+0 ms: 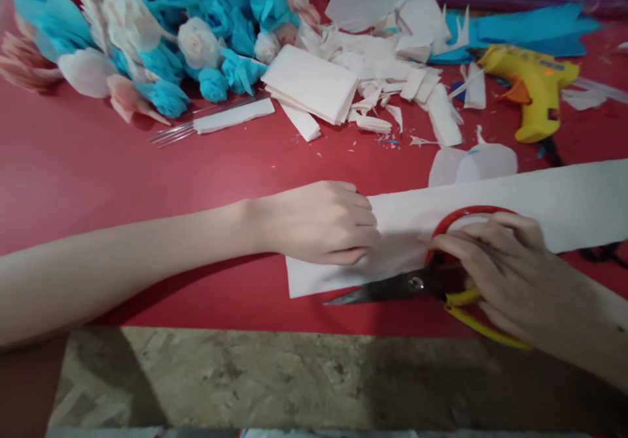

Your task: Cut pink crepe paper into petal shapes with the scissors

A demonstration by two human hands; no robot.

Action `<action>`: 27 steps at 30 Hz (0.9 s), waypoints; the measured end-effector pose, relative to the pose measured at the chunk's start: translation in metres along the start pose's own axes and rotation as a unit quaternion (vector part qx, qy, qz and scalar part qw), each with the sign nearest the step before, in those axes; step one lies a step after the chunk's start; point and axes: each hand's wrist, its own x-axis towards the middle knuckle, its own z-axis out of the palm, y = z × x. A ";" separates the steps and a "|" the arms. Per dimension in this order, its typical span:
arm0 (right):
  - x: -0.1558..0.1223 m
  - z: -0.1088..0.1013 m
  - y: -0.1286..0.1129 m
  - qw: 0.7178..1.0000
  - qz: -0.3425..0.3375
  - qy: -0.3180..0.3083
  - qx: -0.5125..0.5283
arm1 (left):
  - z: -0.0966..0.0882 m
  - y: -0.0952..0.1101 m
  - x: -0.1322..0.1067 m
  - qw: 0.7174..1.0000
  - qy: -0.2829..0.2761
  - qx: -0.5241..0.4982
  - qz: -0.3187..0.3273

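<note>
A long strip of white paper (pixel 564 209) lies across the red table. Over its left end rests my left hand (pixel 326 222), closed with the knuckles up; the fingertips are curled underneath, so whatever they may hold is hidden. My right hand (pixel 520 281) grips a pair of scissors (pixel 392 289) by the handles, one loop red and the other yellow. The dark blades look closed, pointing left along the strip's lower edge, with the tip just below my left hand. Two pale petal-shaped pieces (pixel 485 163) sit against the strip's upper edge.
Blue, white and peach paper flowers (pixel 196 46) crowd the back left. Thin wires (pixel 171 134), a folded white paper stack (pixel 311 82) and scraps (pixel 387 98) lie behind my hands. A yellow glue gun (pixel 534 91) is at right. The table's front edge runs below the scissors.
</note>
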 end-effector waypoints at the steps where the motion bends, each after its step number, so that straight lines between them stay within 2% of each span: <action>1: 0.001 0.000 0.001 1.000 -0.002 0.006 0.003 | 0.000 0.000 0.000 1.000 -0.001 0.000 -0.001; 9: 0.007 0.004 0.005 0.998 0.014 0.013 0.059 | 0.000 0.000 0.000 1.000 -0.005 0.003 -0.001; 16: 0.008 0.000 0.006 0.999 -0.025 0.037 0.024 | 0.000 0.000 0.000 1.000 -0.006 0.005 -0.002; 22: 0.003 -0.003 0.003 0.998 -0.021 0.047 0.028 | 0.000 0.000 0.000 1.000 -0.004 0.008 -0.002; 27: -0.002 0.001 -0.003 0.998 0.035 0.059 0.012 | 0.000 0.000 0.000 1.000 -0.007 0.005 -0.004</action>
